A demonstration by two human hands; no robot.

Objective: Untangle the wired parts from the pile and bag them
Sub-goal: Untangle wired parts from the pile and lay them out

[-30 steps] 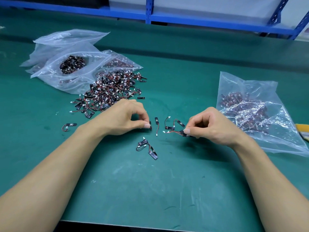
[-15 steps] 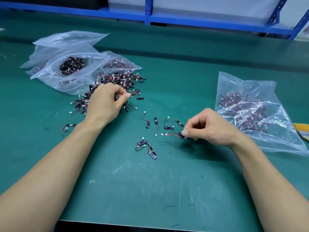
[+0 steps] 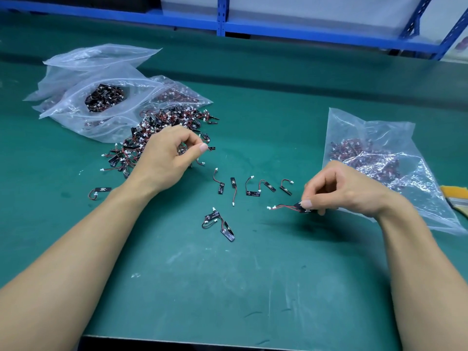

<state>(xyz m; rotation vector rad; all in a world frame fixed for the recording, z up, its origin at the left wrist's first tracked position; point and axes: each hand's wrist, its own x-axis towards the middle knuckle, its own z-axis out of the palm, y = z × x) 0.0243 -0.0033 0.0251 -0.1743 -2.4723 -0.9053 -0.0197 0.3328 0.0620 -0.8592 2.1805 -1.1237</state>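
A tangled pile of small black wired parts (image 3: pixel 162 127) with red-black leads and white plugs lies on the green mat at the left. My left hand (image 3: pixel 167 155) is over the pile's near edge, thumb and fingers pinching a part from it. My right hand (image 3: pixel 339 188) pinches a small bunch of wired parts (image 3: pixel 291 206) just above the mat, their leads pointing left. Several single parts (image 3: pixel 252 187) lie spread in a row between my hands, and two more (image 3: pixel 220 224) lie nearer to me.
Clear plastic bags (image 3: pixel 101 97) holding parts lie behind the pile at the left. Another clear bag of parts (image 3: pixel 374 158) lies right of my right hand. A lone part (image 3: pixel 98 192) lies at the left. Blue shelving (image 3: pixel 253 26) runs along the back.
My left hand let go of a part in the row, moved up-left to the pile and now pinches a part there. My right hand kept hold of its parts and shifted slightly right.
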